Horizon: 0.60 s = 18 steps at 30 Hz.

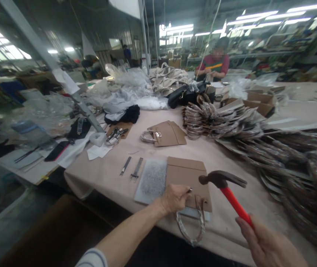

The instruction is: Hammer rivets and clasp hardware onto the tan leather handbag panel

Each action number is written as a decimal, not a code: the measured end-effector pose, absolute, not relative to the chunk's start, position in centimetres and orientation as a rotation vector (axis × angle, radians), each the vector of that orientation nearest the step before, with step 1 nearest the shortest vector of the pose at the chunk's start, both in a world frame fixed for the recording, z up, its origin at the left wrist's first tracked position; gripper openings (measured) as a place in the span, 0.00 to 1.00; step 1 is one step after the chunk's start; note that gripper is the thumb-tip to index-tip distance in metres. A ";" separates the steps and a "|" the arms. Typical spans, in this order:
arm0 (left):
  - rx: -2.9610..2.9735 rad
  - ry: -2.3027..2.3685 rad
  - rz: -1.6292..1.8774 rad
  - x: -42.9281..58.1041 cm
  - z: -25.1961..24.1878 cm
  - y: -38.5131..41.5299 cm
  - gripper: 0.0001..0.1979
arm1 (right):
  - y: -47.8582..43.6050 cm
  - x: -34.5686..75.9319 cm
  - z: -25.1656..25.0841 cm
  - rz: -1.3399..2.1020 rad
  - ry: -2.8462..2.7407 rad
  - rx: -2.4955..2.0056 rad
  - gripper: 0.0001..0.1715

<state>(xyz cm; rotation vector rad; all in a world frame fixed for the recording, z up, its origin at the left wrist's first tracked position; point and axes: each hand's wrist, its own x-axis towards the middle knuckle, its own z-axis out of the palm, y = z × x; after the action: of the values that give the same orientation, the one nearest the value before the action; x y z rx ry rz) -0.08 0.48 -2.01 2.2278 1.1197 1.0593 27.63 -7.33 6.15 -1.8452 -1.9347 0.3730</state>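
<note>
My right hand [261, 237] is wrapped round the red handle of a claw hammer [235, 200], whose dark head hangs in the air to the right of a brown bag panel [185, 168]. Over the lower part of that panel, my left hand [175, 198] is closed on a short metal rod [189, 190]; only its end shows past the fingers. A plastic-wrapped loop handle [193, 239] is attached to the panel's near side and droops over the table edge. Under and left of the panel lies a pale, pitted pad [153, 180].
Two pronged metal punches [136, 170] lie left of the pad. Beyond it rests another brown panel with a handle [168, 133]. Piles of wrapped handles [231, 122] fill the right side. Scissors [116, 135] lie near a metal post [87, 113]. A co-worker [215, 63] sits at the back.
</note>
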 end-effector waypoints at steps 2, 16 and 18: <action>2.226 1.118 1.074 0.0 -2.0 0.4 0.07 | -6.4 28.5 5.3 0.424 -1.904 -1.878 0.23; 2.051 1.163 0.988 0.5 -1.2 -0.3 0.08 | -1.9 21.5 1.7 0.874 -1.630 -2.054 0.29; 1.774 1.226 1.078 0.7 -0.6 0.5 0.09 | -1.8 20.0 1.1 0.923 -1.614 -2.085 0.26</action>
<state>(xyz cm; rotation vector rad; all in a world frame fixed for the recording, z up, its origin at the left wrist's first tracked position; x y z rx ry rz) 0.69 0.46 -0.60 1.7735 1.2256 1.0780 19.98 -1.77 1.11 -2.0846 -1.6143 0.9226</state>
